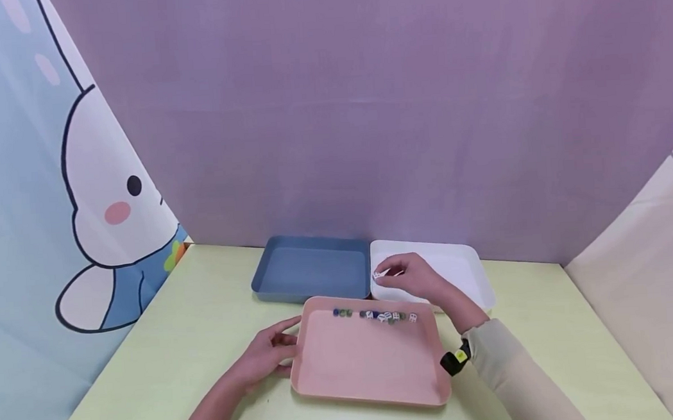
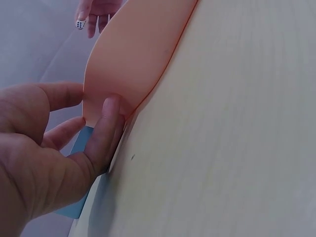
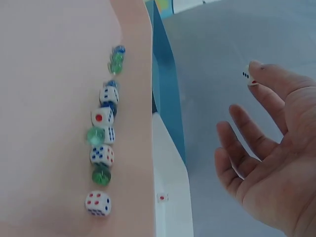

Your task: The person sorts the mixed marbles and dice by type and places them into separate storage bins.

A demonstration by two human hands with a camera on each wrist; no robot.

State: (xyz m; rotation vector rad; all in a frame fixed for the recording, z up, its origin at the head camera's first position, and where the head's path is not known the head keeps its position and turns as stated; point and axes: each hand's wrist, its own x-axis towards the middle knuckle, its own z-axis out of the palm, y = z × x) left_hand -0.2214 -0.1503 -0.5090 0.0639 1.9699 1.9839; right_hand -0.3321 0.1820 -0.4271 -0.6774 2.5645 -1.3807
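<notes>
A pink tray [image 1: 369,362] lies in front, with white dice [image 1: 396,316] and blue and green glass marbles [image 1: 343,313] lined up along its far side. At its left edge, my left hand [image 1: 267,352] grips the tray, fingertips against the rim and outer wall in the left wrist view. My right hand [image 1: 412,276] pinches one white die [image 3: 248,75] between thumb and forefinger, above the white tray [image 1: 449,261]. The other right fingers are loosely bent. Inside the white tray, the right wrist view shows another die [image 3: 162,197] with a red dot.
A blue tray [image 1: 311,269] stands behind the pink one, left of the white tray and close against it. All rest on a pale yellow table [image 1: 221,307]. A purple cloth [image 1: 365,118] hangs behind, and a printed cartoon curtain [image 1: 25,222] hangs at the left.
</notes>
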